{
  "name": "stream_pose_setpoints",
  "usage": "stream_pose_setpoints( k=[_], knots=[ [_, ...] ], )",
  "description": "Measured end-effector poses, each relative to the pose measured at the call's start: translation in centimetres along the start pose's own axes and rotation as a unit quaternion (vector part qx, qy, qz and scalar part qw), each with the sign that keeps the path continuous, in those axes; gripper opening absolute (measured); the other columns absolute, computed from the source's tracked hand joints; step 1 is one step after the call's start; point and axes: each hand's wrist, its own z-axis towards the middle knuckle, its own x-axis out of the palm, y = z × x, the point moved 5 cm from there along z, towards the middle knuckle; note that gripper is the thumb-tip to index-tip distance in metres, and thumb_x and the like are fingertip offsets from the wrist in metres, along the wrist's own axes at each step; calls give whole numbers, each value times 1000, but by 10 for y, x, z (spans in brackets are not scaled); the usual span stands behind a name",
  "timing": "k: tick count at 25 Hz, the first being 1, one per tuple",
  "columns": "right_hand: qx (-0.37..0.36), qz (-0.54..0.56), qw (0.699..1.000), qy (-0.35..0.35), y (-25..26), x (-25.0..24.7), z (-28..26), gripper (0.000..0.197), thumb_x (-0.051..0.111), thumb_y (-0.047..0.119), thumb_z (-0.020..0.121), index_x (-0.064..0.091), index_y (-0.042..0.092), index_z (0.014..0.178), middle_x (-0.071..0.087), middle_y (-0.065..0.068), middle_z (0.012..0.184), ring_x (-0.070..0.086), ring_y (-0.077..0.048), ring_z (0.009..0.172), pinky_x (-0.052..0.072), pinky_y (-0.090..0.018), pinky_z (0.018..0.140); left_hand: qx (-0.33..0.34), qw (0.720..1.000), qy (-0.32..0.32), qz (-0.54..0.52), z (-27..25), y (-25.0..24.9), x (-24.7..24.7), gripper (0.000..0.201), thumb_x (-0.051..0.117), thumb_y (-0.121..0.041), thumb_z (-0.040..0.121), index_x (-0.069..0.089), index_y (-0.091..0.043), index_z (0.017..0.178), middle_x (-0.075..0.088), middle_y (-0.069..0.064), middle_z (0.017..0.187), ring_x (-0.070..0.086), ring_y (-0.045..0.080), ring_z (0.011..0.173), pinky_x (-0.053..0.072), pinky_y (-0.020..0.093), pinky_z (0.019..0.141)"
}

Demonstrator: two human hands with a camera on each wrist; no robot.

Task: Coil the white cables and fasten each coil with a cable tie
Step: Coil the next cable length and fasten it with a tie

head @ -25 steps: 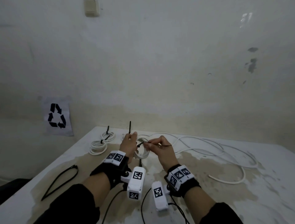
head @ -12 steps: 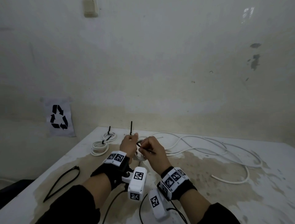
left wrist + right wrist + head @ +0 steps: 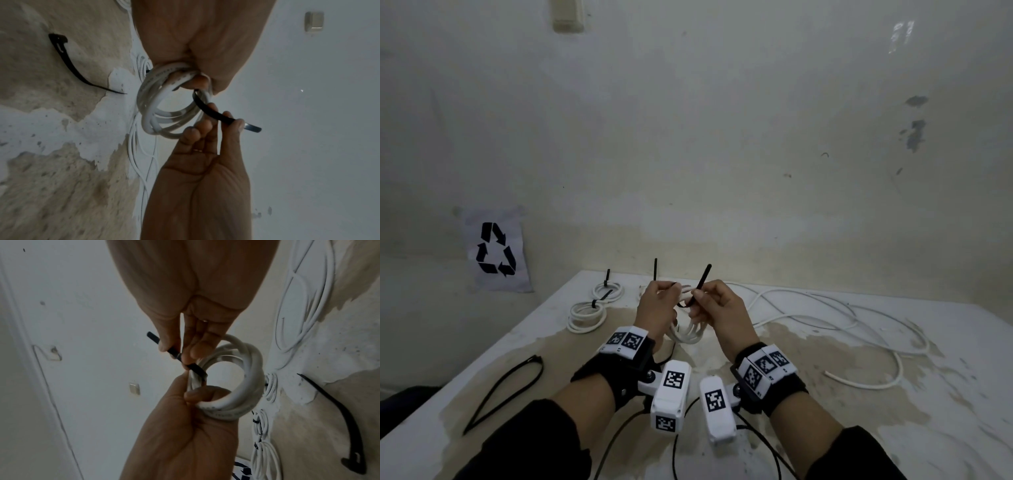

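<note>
Stained table (image 3: 808, 370); left hand (image 3: 654, 310) grips coil (image 3: 242, 386); right hand (image 3: 717, 308) fingers pinch tie (image 3: 218, 116), seemingly looped.

White tabletop (image 3: 808, 394) with worn brownish patches, two tied white coils (image 3: 589, 311) at its far left (each cinched with a black tie), loose white cable (image 3: 859, 315) sprawled across the right, a spare black cable tie (image 3: 503, 390) looped near the left edge.

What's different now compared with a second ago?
The right hand has pulled the cable tie tail up and away, so it now stands above the knuckles. The left hand still grips the coil. The two tied coils lie unmoved.
</note>
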Motion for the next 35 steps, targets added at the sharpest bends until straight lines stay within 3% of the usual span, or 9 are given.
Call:
stream_pose_setpoints(
  k=[3,7,14,17,21,28,31,33,35],
  knots=[
    [15,-27,999,-16,0,-8,2,17,50,14,96,57,10,81,65,-18,79,50,-14,50,39,-24,46,16,1000,12,-19,-6,-4,5,5,52,-16,95,56,-14,93,60,4,78,42,13,44,37,23,46],
    [51,-19,998,-29,0,-15,1,22,47,17,98,55,12,79,64,-14,75,43,-13,45,31,-22,42,21,999,21,-13,-7,-2,11,15,57,-18,93,65,-13,103,64,4,79,41,7,36,37,21,42],
    [116,-80,990,-22,2,-17,2,26,48,8,90,52,7,65,44,-9,60,33,-14,47,26,-20,41,-32,997,32,-66,-7,7,21,15,60,-18,91,70,-13,101,64,2,73,42,9,41,36,21,44],
    [122,-92,988,-26,4,-18,5,22,48,5,89,51,4,67,41,-10,60,30,-12,45,24,-20,40,-32,996,34,-73,-9,9,23,12,60,-18,91,70,-15,99,63,1,68,42,8,40,35,21,44],
    [116,-85,989,-26,6,-18,2,30,49,8,92,53,9,62,44,-1,52,32,-11,46,26,-19,42,-24,996,45,-75,-9,6,24,13,60,-18,91,70,-15,99,65,-1,70,41,9,41,35,21,45],
    [115,-123,985,-44,2,-20,1,29,49,12,94,52,11,65,40,-1,53,34,-12,47,28,-21,45,-12,997,56,-58,-12,8,24,14,62,-20,90,71,-15,100,60,3,64,40,9,42,34,20,43],
    [72,-267,959,-59,4,-22,4,36,49,24,95,44,17,60,42,3,56,38,-14,56,33,-25,57,-8,997,65,-48,-14,6,26,16,61,-21,91,71,-14,101,60,5,65,40,9,41,35,20,43],
    [48,-373,924,-66,8,-23,7,40,49,29,95,38,18,59,42,4,58,39,-11,57,31,-16,55,-9,997,71,-35,-16,5,28,16,60,-21,92,72,-13,99,60,-1,55,40,9,41,34,19,42],
    [39,-404,909,-91,8,-27,9,37,55,34,92,39,17,64,44,3,68,40,-11,61,33,-13,56,-16,996,80,-33,-19,7,30,15,58,-20,93,71,-13,96,59,-1,56,39,7,39,34,19,42]
  ],
)
